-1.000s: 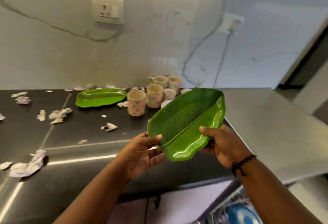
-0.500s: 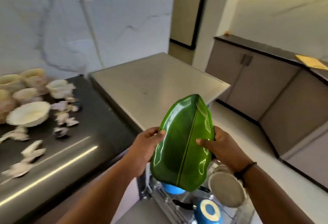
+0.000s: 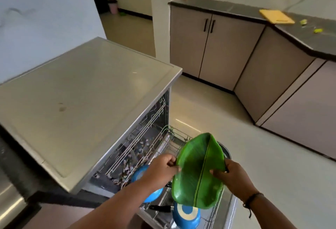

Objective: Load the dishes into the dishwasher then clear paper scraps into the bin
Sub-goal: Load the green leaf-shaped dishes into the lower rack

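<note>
Kitchen, steel surface [image 3: 87, 105] above open dishwasher [image 3: 138, 148]: left hand [image 3: 161, 169] and right hand [image 3: 231, 175] grip green leaf-shaped plate [image 3: 199, 172] by its edges over pulled-out lower rack [image 3: 174, 138], blue dishes [image 3: 186, 214] already racked; plate unplaced, paper scraps apparently pending.

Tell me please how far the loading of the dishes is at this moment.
Partly done. The pulled-out wire lower rack of the dishwasher already holds blue pans. In hand: the green leaf-shaped plate, gripped at its edges by the left hand and the right hand, hangs above the rack, not yet set in. Left: placing it. The other dishes and paper scraps are out of view.
</note>
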Demonstrator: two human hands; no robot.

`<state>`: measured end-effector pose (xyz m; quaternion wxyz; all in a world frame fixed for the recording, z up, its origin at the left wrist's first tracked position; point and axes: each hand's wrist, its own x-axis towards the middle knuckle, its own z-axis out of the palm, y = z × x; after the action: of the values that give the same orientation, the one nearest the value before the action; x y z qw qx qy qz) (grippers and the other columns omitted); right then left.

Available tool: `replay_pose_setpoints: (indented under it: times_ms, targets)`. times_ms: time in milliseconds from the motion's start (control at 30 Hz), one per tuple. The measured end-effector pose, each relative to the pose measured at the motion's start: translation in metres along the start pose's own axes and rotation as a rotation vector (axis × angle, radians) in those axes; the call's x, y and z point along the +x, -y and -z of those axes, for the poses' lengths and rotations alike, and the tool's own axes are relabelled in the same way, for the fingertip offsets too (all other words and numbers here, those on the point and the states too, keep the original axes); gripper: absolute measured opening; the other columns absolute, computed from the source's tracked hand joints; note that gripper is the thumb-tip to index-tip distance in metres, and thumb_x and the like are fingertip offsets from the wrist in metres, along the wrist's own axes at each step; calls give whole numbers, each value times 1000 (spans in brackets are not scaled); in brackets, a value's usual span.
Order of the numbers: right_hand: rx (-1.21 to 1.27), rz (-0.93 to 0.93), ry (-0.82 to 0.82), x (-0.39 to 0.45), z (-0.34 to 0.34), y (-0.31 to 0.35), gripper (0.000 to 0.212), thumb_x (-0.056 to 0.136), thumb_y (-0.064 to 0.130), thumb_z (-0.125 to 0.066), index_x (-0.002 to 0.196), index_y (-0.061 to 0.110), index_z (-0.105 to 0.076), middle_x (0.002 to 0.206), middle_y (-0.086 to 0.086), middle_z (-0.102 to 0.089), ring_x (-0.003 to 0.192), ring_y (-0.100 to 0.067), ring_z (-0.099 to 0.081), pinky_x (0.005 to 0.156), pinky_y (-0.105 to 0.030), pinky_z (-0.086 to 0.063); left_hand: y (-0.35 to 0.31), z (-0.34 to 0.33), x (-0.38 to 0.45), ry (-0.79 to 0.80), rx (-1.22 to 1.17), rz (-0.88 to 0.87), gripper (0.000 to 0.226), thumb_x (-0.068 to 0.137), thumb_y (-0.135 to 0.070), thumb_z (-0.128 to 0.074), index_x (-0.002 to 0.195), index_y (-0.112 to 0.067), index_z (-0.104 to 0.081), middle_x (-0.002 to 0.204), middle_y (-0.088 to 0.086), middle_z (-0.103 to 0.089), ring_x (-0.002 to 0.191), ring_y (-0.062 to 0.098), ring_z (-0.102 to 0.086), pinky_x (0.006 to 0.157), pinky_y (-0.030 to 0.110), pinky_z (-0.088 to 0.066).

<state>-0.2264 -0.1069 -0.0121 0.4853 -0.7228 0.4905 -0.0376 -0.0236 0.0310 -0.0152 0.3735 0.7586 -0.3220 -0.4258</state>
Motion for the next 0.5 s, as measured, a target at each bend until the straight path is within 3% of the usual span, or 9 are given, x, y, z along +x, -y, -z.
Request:
replay_pose_setpoints:
  times_ms: [67, 167, 233, 333, 400, 500]
  targets:
    - [-74, -45, -9, 16, -8, -9, 19, 79, 17, -76, 79, 29, -61, 67, 11, -69, 64, -2, -65, 57, -15, -46, 4, 2, 26, 21, 83, -10, 23, 79, -17, -76, 70, -25, -55, 64, -12, -55, 61, 6, -51, 63, 24, -46]
    - [-165, -174, 9, 38, -19, -22, 8, 81, 23, -73, 78, 20, -66, 74, 1, -71, 71, -13, -67, 67, -30, -54, 9, 2, 64, 91, 168, -22, 22, 81, -17, -74, 75, -28, -56, 70, -14, -57, 65, 0, -53, 58, 7, -39]
    - [-196, -221, 4, 56, -25, -23, 7, 83, 21, -70, 78, 20, -66, 76, -1, -69, 72, -13, -66, 66, -28, -54, 16, 2, 97, 150, 208, -23, 18, 82, -20, -73, 78, -28, -58, 71, -15, -57, 67, 1, -54, 58, 9, -40]
    - [-242, -240, -2, 85, -34, -23, 22, 89, 18, -62, 72, 29, -53, 71, 10, -58, 71, -13, -58, 56, -15, -41, 31, -2, 141, 200, 294, -16, 11, 82, -23, -71, 85, -24, -60, 78, -11, -61, 72, 4, -57, 62, 19, -46]
    - [-280, -251, 16, 110, -46, -28, 15, 92, 18, -57, 81, 28, -53, 73, 11, -55, 75, -15, -57, 61, -18, -41, 44, -5, 171, 222, 337, -3, 9, 83, -22, -70, 88, -21, -63, 86, -7, -65, 80, 11, -61, 70, 27, -52]
    - [-314, -225, 48, 158, -65, -39, 6, 94, 19, -50, 92, 23, -55, 80, 6, -60, 76, -13, -58, 69, -22, -48, 66, -9, 227, 201, 394, 16, 9, 86, -23, -68, 93, -20, -64, 87, -9, -65, 81, 11, -61, 66, 22, -50]
